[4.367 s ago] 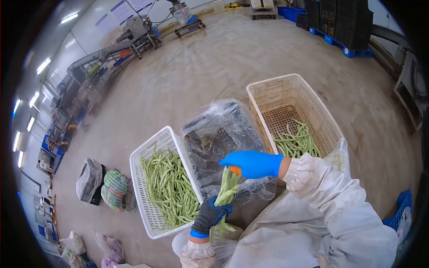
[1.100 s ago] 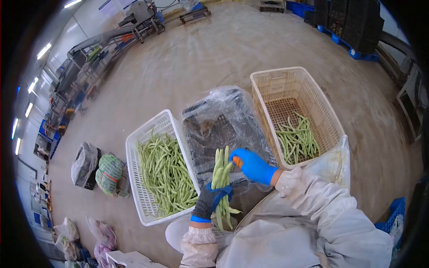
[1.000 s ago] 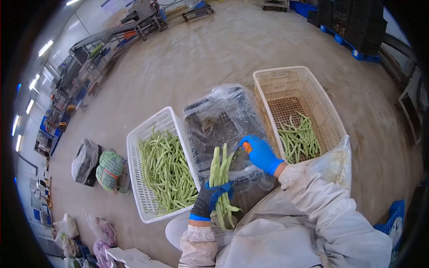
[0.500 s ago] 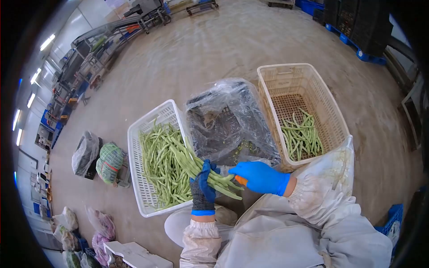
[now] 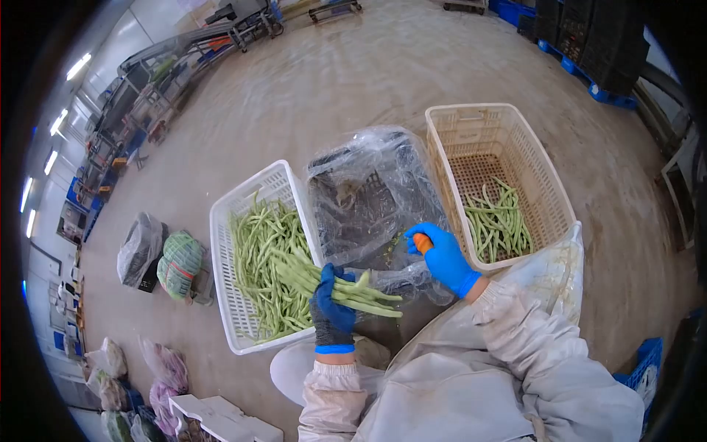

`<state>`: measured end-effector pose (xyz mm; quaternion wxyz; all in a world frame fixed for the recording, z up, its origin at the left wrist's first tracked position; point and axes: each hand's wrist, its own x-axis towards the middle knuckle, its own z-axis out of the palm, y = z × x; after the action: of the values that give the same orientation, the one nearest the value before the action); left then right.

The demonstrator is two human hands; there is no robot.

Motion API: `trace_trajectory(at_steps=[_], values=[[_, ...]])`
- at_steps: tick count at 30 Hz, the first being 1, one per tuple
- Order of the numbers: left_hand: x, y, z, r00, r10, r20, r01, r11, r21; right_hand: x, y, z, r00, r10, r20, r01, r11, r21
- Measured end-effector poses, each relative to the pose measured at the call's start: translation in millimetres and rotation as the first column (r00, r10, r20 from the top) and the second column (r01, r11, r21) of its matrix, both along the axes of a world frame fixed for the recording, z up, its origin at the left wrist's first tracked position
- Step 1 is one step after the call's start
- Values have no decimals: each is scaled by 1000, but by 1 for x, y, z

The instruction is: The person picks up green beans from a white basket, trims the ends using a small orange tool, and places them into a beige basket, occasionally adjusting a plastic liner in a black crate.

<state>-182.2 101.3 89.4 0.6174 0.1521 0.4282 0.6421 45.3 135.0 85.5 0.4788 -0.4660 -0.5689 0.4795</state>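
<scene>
My left hand point(image 5: 333, 306), in a dark blue and grey work glove, is closed around a bunch of long green beans point(image 5: 361, 296). The bunch's far end reaches over the white basket point(image 5: 223, 243), which holds a heap of green beans point(image 5: 269, 258). My right hand point(image 5: 445, 258), in a blue glove, grips a tool with an orange handle point(image 5: 423, 243); no blade shows. Beneath that hand stands a dark crate lined with clear plastic point(image 5: 368, 206), with small green bits point(image 5: 390, 254) inside. A beige basket point(image 5: 541, 158) on the right contains fewer green beans point(image 5: 501, 225).
To the left on the floor are a dark crate with plastic point(image 5: 142, 250) and a green net bundle point(image 5: 180, 265). Bagged produce point(image 5: 110, 376) and a white box point(image 5: 224, 420) lie lower left. A conveyor point(image 5: 173, 59) and stacked black crates point(image 5: 600, 44) stand farther off.
My right hand has moved up and away from the bean ends, over the plastic-lined crate, with the orange handle turned upward. My left hand keeps the bunch, which now lies flatter.
</scene>
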Motion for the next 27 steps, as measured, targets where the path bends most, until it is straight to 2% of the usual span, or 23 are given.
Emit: trace_trajectory(at_steps=[1, 2, 3, 4, 5, 9, 11, 14, 18, 20, 21, 23, 24, 25, 26, 27], values=[[-4, 0, -2, 1000, -4, -2, 4, 1000, 0, 6, 3, -11, 953, -141, 268, 78, 969, 234], [-9, 1, -6, 999, -9, 34, 7, 999, 49, 9, 3, -22, 916, -166, 364, -17, 893, 449], [-10, 1, -7, 997, -13, 72, 6, 995, 95, 6, -6, -10, 915, -169, 366, -15, 893, 449], [-9, 1, -7, 995, 8, 95, -20, 992, 127, 4, -18, 4, 921, 37, 387, -150, 952, 267], [-8, 2, -8, 995, 9, 100, -21, 992, 124, 1, -27, 13, 898, 243, 367, -289, 954, 77], [-4, 5, -4, 997, 50, 51, -55, 993, 108, -13, -38, 15, 844, 274, 462, -363, 925, 115], [0, 5, 1, 996, 86, 32, -89, 990, 107, -15, -38, 20, 770, 262, 582, -380, 921, 88], [4, 4, 5, 994, 104, 29, -106, 990, 89, -18, -38, 15, 804, 181, 566, -304, 944, 130], [7, 4, 7, 994, 99, 35, -102, 991, 88, -21, -37, 8, 845, 167, 509, -247, 964, 95], [11, 1, 9, 995, 96, 12, -96, 985, 146, -19, -34, 8, 958, 182, 221, -157, 980, -125], [13, 2, 4, 995, 95, 13, -96, 985, 147, -20, -32, 5, 958, 181, 222, -156, 980, -125], [15, 4, -8, 990, 101, 95, -116, 978, 176, -22, -24, -9, 992, 42, 123, -30, 995, -100], [18, 3, -6, 990, 100, 95, -116, 978, 176, -19, -18, -17, 992, 41, 123, -29, 995, -100], [21, 1, -2, 987, 121, 107, -139, 973, 186, -11, -11, -28, 888, -30, 460, -36, 991, 133], [24, 0, 2, 983, 141, 118, -162, 967, 195, -2, -4, -40, 679, -173, 714, -121, 932, 341], [22, -1, 9, 983, 139, 117, -160, 967, 197, 14, 2, -56, 679, -175, 713, -119, 932, 342]])
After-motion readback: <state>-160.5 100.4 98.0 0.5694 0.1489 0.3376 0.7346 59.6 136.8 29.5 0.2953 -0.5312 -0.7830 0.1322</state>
